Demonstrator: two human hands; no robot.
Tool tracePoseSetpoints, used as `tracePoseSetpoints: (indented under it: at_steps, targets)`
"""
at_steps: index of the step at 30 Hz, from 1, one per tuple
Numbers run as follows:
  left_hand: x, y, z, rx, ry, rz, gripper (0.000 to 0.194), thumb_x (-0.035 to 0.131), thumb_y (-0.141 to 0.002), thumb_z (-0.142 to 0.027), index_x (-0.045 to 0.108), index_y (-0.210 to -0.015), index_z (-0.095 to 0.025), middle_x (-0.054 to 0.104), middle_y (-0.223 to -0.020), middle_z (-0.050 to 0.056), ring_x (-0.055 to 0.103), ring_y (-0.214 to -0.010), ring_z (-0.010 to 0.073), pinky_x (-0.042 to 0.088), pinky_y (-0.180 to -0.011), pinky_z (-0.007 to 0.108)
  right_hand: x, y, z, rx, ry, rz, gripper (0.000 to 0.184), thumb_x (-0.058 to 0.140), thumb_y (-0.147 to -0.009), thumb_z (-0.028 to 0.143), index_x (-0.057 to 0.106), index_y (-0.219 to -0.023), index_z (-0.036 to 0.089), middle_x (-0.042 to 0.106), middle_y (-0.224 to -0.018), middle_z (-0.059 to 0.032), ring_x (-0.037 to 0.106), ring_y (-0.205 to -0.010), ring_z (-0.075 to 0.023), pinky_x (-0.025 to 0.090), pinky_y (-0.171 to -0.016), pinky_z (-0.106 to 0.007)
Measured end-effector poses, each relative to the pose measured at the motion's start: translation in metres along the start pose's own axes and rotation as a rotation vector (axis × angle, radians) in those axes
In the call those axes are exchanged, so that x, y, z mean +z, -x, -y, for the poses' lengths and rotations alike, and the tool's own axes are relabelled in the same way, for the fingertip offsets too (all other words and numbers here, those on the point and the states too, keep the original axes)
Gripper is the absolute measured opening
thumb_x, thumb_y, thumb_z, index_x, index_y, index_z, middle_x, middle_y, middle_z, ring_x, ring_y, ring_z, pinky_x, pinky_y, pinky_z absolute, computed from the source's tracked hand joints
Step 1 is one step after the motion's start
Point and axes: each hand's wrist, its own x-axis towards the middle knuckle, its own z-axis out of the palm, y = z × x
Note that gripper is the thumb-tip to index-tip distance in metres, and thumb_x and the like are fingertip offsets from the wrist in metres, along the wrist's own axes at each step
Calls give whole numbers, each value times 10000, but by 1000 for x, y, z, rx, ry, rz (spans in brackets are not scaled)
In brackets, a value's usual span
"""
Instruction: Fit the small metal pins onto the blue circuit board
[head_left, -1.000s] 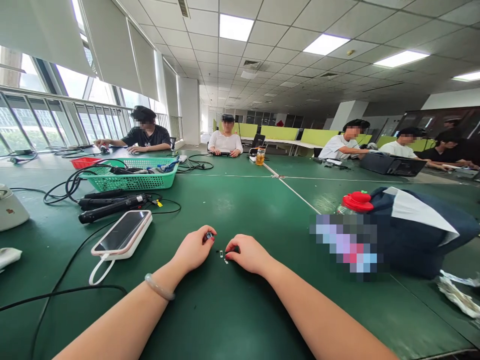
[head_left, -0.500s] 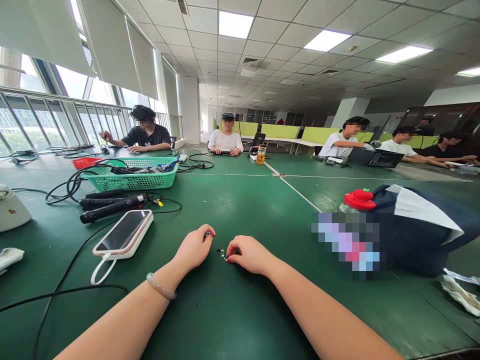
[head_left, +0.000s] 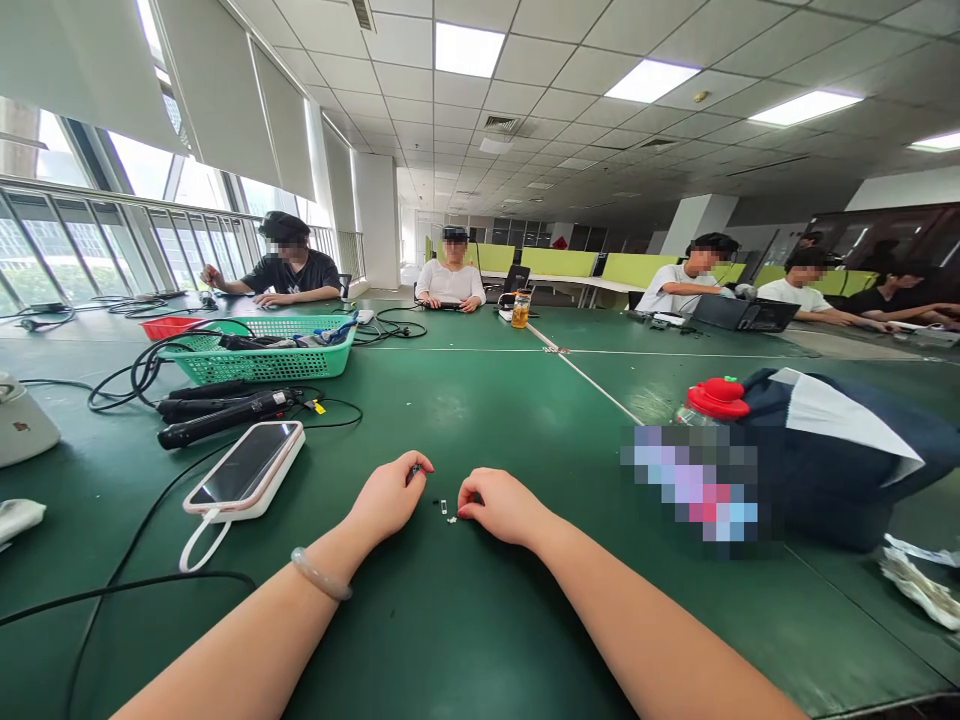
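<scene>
My left hand [head_left: 391, 492] is closed, thumb against fingers, around a small dark part [head_left: 413, 472] with light specks, mostly covered by the fingers. My right hand [head_left: 498, 506] is curled just above the green table [head_left: 450, 630], its fingertips pinched together; whether anything sits between them cannot be seen. Between the two hands lie a small white rectangular piece [head_left: 444, 507], a tiny black piece [head_left: 436, 501] and some tiny white bits [head_left: 451, 520]. The right fingertips are right beside the white bits.
To the left lie a phone [head_left: 244, 465] with a white cable, black rod-like tools [head_left: 225, 412] and a green basket [head_left: 262, 365] of cables. A red-lidded bottle [head_left: 716, 398] and dark bag [head_left: 825, 470] stand on the right. Several people sit around the table.
My right hand has moved slightly right and up, off the tiny white bits, which now show more fully. My left hand stays nearly in place, still closed on the small part.
</scene>
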Motion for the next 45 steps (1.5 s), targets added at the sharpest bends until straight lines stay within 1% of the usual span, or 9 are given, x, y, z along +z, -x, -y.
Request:
tracePoseSetpoints:
  at_steps: [5, 9, 14, 17, 21, 23, 28, 35, 45]
  targets:
    - [2, 0, 2, 23, 55, 18, 220, 420, -809, -328, 550, -956, -229, 615, -701, -10, 555, -636, 149, 397, -600, 243, 5, -2, -1, -15, 67, -5, 98, 578, -788, 206, 628, -705, 193, 562, -778, -4, 507, -688, -112, 353, -617, -225]
    - [5, 3, 0, 59, 155, 104, 221, 389, -812, -253, 520, -989, -227, 645, -764, 4, 603, -710, 153, 447, -691, 260, 10, -2, -2, -33, 159, -32, 110, 530, -819, 200, 605, -739, 190, 555, -787, -10, 505, -676, -114, 328, -597, -228]
    - [7, 9, -7, 106, 170, 183, 202, 384, -802, -203, 505, -961, -231, 639, -751, -4, 602, -687, 143, 455, -691, 255, 13, -3, -2, -52, 216, -27, 94, 501, -823, 173, 574, -764, 180, 540, -792, -18, 494, -660, -113, 310, -589, -230]
    - [6, 9, -7, 112, 180, 157, 175, 405, -794, -209, 500, -939, -233, 641, -735, -11, 606, -691, 144, 451, -678, 249, 13, -4, -2, -26, 145, -63, 104, 488, -815, 146, 550, -741, 183, 535, -794, -11, 489, -677, -111, 321, -603, -222]
    - [4, 8, -6, 115, 156, 58, 132, 471, -771, -250, 510, -895, -230, 642, -726, -21, 594, -677, 147, 435, -670, 252, 12, -6, 6, -21, 28, -263, 129, 440, -841, 138, 529, -764, 189, 530, -809, -7, 492, -717, -116, 350, -656, -222]
    - [4, 7, -6, 121, 207, 45, 138, 500, -748, -242, 515, -884, -228, 645, -755, -24, 593, -698, 142, 435, -686, 246, 11, -6, 13, -55, 21, -323, 127, 432, -854, 152, 534, -790, 192, 533, -830, -9, 493, -722, -117, 356, -664, -222]
    - [6, 6, -7, 118, 347, 89, 192, 547, -699, -220, 513, -888, -218, 620, -730, -34, 568, -688, 129, 431, -674, 233, 13, -3, 20, -157, 102, -360, 146, 424, -854, 127, 541, -795, 191, 537, -862, -11, 487, -691, -111, 359, -628, -218]
    - [6, 6, -9, 101, 383, 123, 197, 554, -695, -234, 508, -886, -214, 583, -638, -57, 520, -600, 116, 393, -603, 221, 13, -2, 17, -268, 224, -403, 144, 422, -868, 126, 537, -802, 182, 535, -839, -17, 493, -709, -117, 374, -640, -225]
    - [6, 7, -9, 127, 402, 139, 208, 552, -699, -230, 497, -899, -209, 588, -651, -56, 506, -593, 108, 393, -611, 222, 11, -2, 19, -289, 319, -404, 144, 433, -888, 169, 560, -821, 182, 551, -837, -24, 511, -733, -118, 387, -658, -222]
